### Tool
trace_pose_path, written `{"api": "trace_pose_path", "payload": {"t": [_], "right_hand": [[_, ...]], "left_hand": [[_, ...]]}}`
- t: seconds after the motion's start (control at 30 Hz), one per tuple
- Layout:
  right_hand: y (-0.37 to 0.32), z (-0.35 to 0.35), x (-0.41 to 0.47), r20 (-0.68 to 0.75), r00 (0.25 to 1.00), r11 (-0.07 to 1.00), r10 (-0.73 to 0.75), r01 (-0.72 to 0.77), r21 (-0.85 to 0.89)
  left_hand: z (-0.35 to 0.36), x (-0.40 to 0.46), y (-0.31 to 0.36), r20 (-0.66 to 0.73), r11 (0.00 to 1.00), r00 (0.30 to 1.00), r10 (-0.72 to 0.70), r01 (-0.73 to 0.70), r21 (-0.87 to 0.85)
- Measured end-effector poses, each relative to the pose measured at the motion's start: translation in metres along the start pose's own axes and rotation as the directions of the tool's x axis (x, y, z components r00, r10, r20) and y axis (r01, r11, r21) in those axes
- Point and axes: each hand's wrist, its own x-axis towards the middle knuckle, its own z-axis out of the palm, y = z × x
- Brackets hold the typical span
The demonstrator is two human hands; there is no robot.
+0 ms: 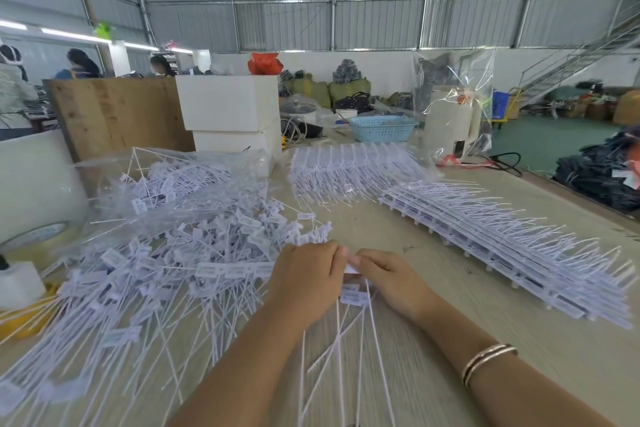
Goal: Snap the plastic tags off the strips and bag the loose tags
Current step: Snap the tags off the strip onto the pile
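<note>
Both my left hand (304,270) and right hand (388,279) pinch one strip (351,288); I'd twist sharply, dropping tags toward the nine o'clock pile (166,253).

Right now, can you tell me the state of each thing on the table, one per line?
Left hand: grip curled on the strip of tags.
Right hand: pinches the same strip.
Loose tags: heaped, unbagged.
Tag strips: stacked, unsnapped.
Clear bag: lying open, tags inside.
Blue basket: upright.
</note>
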Motion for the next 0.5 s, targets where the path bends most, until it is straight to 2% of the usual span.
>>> {"api": "trace_pose_path", "payload": {"t": [0.1,0.2,0.33,0.43,0.5], "right_hand": [[0.001,-0.002,0.0,-0.031,1.0,0.996,0.0,0.003,0.088],[0.0,-0.004,-0.001,-0.045,0.999,0.969,0.007,0.005,0.248],[0.004,-0.008,0.003,-0.179,0.982,0.912,0.058,0.021,0.41],[0.004,-0.011,0.006,-0.237,0.962,0.785,0.136,0.041,0.618],[0.003,-0.013,0.006,-0.236,0.965,0.7,0.113,0.091,0.709]], "left_hand": [[-0.003,-0.001,-0.002,-0.037,0.995,0.998,-0.057,0.06,0.083],[-0.007,-0.001,0.001,-0.07,0.982,0.994,-0.09,0.1,0.162],[-0.013,0.0,-0.004,-0.063,0.966,0.985,-0.16,0.169,0.196],[-0.018,0.001,-0.012,-0.019,0.944,0.977,-0.213,0.211,0.252],[-0.019,-0.001,-0.015,0.014,0.924,0.964,-0.264,0.249,0.29]]}}
